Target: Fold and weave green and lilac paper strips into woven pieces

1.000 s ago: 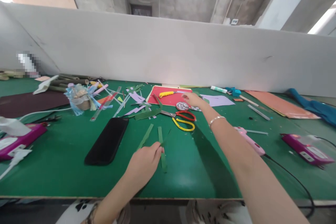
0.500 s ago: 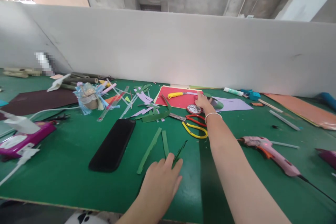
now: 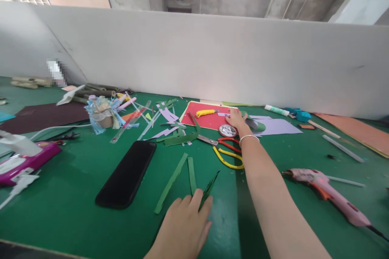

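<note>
My left hand [image 3: 184,224] lies flat on the green table [image 3: 75,218] near its front edge, fingers stretched, pressing the near ends of two green paper strips [image 3: 191,175]; a third strip [image 3: 170,182] lies just left. My right hand [image 3: 236,120] reaches far across and closes on a curled green paper piece [image 3: 254,124] beside the red sheet [image 3: 204,118]. A round patterned tape roll [image 3: 227,130] and red and yellow scissors [image 3: 226,151] lie right by that wrist.
A black phone [image 3: 127,173] lies left of the strips. A pink glue gun [image 3: 326,193] sits at the right, a magenta box [image 3: 22,160] at the left. Paper scraps, a yellow knife [image 3: 205,112], a blue-wrapped bundle [image 3: 101,114] and a white partition [image 3: 212,56] lie beyond.
My right hand has moved a little right from the tape roll onto the curled green piece. My left hand went from a pinch on a strip to lying flat on the strips.
</note>
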{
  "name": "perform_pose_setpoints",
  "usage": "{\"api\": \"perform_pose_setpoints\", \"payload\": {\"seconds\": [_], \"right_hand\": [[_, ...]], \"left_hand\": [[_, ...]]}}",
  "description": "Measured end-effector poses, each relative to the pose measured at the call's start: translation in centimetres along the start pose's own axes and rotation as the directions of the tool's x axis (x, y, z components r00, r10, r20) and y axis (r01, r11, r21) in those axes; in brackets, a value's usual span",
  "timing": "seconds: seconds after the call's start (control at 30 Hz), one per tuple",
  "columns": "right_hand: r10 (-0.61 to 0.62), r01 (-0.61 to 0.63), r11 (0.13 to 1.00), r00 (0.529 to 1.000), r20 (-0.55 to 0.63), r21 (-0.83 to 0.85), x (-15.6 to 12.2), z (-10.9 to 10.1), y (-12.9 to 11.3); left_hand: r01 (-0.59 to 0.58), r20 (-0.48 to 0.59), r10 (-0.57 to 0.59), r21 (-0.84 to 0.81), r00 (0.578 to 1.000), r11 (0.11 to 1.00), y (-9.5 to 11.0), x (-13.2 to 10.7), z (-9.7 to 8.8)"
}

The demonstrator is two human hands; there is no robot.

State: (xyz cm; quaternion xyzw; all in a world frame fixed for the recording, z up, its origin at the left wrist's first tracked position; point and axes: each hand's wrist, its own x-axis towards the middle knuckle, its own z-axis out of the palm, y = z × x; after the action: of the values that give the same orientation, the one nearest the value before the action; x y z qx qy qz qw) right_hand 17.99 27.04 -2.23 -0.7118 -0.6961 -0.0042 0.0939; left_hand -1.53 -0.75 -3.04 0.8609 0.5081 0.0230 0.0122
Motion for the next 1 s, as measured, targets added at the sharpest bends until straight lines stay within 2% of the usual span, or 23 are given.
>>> {"api": "perform_pose_setpoints", "payload": {"seconds": [0.27,0.43,0.6,0.83,1.0], "right_hand": [[-0.023,0.020,0.999,0.997,0.070,0.039,-0.1,-0.5,0.4],[-0.031,0.029,0.999,0.994,0.100,0.018,0.6,-1.0,-0.6],[-0.047,0.046,0.999,0.990,0.132,0.007,0.8,-0.5,-1.7],[-0.014,0.015,1.000,0.993,0.119,-0.004,0.2,-0.7,-1.3],[-0.018,0.022,0.998,0.997,0.078,-0.054,-0.4,-1.0,-2.0]], "left_hand": [[0.011,0.051,-0.011,-0.001,0.999,1.000,0.1,0.2,-0.2],[0.012,0.026,-0.012,0.004,1.000,1.000,0.1,0.2,-0.2],[0.014,0.019,-0.014,-0.020,1.000,1.000,0.0,0.2,0.1],[0.046,-0.001,-0.046,-0.003,0.999,0.999,0.3,0.1,0.1],[0.057,0.006,-0.057,-0.011,0.998,0.998,0.4,0.1,-0.1]]}}
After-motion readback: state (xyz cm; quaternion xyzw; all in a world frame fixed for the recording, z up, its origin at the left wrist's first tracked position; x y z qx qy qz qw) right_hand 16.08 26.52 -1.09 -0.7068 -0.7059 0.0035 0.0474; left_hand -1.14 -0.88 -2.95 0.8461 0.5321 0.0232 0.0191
